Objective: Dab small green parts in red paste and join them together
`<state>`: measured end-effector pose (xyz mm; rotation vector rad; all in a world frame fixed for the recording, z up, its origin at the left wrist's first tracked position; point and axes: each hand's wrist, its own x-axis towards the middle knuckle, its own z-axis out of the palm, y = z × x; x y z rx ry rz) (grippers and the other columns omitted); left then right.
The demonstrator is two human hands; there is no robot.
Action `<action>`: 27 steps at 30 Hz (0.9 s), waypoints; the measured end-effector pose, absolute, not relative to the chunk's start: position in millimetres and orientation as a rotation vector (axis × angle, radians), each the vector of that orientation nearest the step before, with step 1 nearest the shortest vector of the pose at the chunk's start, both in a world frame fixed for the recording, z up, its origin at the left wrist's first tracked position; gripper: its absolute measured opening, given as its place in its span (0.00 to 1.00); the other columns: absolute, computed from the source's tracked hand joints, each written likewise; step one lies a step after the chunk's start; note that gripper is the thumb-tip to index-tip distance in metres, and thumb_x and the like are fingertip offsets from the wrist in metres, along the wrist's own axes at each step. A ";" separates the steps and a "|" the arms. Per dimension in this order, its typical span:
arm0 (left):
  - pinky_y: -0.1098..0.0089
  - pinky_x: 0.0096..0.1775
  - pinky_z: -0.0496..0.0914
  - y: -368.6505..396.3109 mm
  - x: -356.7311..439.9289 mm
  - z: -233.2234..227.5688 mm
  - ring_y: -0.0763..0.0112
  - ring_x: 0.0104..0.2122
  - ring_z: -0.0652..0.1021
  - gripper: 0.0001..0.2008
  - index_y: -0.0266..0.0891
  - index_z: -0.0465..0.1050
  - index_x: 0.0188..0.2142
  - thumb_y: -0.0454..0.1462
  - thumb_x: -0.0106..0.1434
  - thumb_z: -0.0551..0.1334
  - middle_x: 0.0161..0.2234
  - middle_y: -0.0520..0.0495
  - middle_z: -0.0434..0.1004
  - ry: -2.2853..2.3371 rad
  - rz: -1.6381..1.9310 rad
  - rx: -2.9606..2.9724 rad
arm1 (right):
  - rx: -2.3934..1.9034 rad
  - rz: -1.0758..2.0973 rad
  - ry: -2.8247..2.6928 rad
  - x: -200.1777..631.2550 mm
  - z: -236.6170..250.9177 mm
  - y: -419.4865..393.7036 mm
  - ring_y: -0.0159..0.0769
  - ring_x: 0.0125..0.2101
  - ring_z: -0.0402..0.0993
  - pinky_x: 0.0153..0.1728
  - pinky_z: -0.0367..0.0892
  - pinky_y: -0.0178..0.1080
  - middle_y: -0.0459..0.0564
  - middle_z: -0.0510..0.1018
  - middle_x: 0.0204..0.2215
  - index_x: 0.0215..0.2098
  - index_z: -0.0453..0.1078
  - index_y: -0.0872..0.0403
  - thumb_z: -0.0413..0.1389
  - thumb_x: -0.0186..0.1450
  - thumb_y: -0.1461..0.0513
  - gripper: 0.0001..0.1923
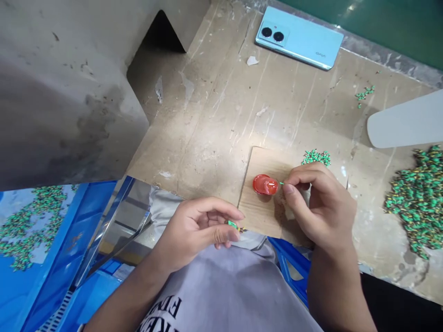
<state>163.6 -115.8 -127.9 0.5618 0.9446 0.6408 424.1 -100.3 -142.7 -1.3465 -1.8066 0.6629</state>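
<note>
My right hand (pixel 318 207) rests on a small cardboard piece (pixel 259 207) and pinches a thin green stick whose tip reaches a small red cap of red liquid (pixel 265 185). My left hand (pixel 197 228) hovers over my lap, near the table edge, with a small green part (pixel 232 224) pinched between thumb and fingers. A little heap of green parts (pixel 316 157) lies just beyond my right hand.
A large pile of green parts (pixel 418 198) covers the table at the right, beside a pale flat blade (pixel 404 122). A light blue phone (pixel 299 38) lies at the back. A blue bin (pixel 41 272) holding green parts stands low at left. A grey box (pixel 62 87) fills the upper left.
</note>
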 end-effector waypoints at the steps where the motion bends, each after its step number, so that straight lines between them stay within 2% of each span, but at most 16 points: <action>1: 0.79 0.25 0.72 -116.5 163.6 -128.8 0.75 0.23 0.79 0.08 0.39 0.87 0.35 0.36 0.58 0.81 0.27 0.48 0.84 0.943 0.651 0.561 | -1.360 0.663 -1.813 423.6 -142.2 -100.4 0.36 0.32 0.69 0.34 0.63 0.43 0.46 0.74 0.33 0.38 0.71 0.50 0.60 0.72 0.67 0.06; 4: 0.78 0.30 0.75 -116.6 165.6 -132.4 0.73 0.28 0.81 0.08 0.40 0.87 0.32 0.35 0.56 0.82 0.29 0.48 0.84 0.920 0.701 0.584 | -1.395 0.685 -1.810 422.8 -141.4 -101.2 0.36 0.32 0.68 0.33 0.64 0.42 0.46 0.73 0.33 0.38 0.70 0.50 0.60 0.73 0.67 0.06; 8: 0.76 0.33 0.77 -113.1 169.6 -133.5 0.71 0.30 0.83 0.05 0.42 0.89 0.32 0.37 0.58 0.81 0.31 0.47 0.85 0.854 0.775 0.650 | -1.378 0.687 -1.793 423.8 -143.3 -102.7 0.36 0.33 0.69 0.34 0.64 0.42 0.46 0.73 0.33 0.38 0.70 0.50 0.59 0.72 0.68 0.07; 12: 0.77 0.32 0.74 -112.7 168.4 -129.9 0.72 0.31 0.80 0.05 0.43 0.90 0.37 0.39 0.62 0.78 0.34 0.45 0.85 0.888 0.744 0.767 | -1.400 0.725 -1.775 424.8 -144.6 -104.5 0.36 0.34 0.69 0.34 0.64 0.41 0.47 0.73 0.34 0.39 0.71 0.50 0.59 0.74 0.68 0.07; 16: 0.75 0.36 0.75 -116.4 166.1 -129.5 0.71 0.35 0.79 0.09 0.42 0.88 0.45 0.39 0.65 0.75 0.38 0.46 0.83 0.958 0.686 0.778 | -1.416 0.739 -1.782 424.7 -144.2 -105.3 0.36 0.34 0.70 0.33 0.64 0.41 0.47 0.73 0.35 0.39 0.71 0.50 0.60 0.74 0.67 0.07; 21: 0.76 0.33 0.73 -120.0 167.1 -133.1 0.73 0.30 0.77 0.10 0.38 0.81 0.36 0.37 0.60 0.79 0.32 0.49 0.80 0.986 0.698 0.660 | -1.404 0.740 -1.793 423.6 -144.6 -104.2 0.37 0.35 0.72 0.34 0.66 0.42 0.47 0.74 0.35 0.39 0.71 0.50 0.60 0.73 0.67 0.06; 24: 0.75 0.35 0.74 -119.4 167.9 -133.0 0.71 0.33 0.80 0.07 0.38 0.83 0.34 0.34 0.59 0.78 0.31 0.48 0.83 0.950 0.723 0.670 | -1.393 0.733 -1.797 422.7 -144.5 -102.9 0.38 0.35 0.71 0.34 0.66 0.42 0.47 0.74 0.34 0.39 0.71 0.50 0.60 0.74 0.67 0.06; 27: 0.76 0.39 0.75 -118.0 169.0 -130.9 0.71 0.36 0.82 0.02 0.41 0.87 0.36 0.33 0.63 0.76 0.35 0.48 0.86 0.923 0.735 0.720 | -1.380 0.725 -1.806 421.9 -144.0 -102.1 0.36 0.34 0.71 0.33 0.65 0.41 0.47 0.74 0.34 0.39 0.71 0.50 0.59 0.74 0.68 0.07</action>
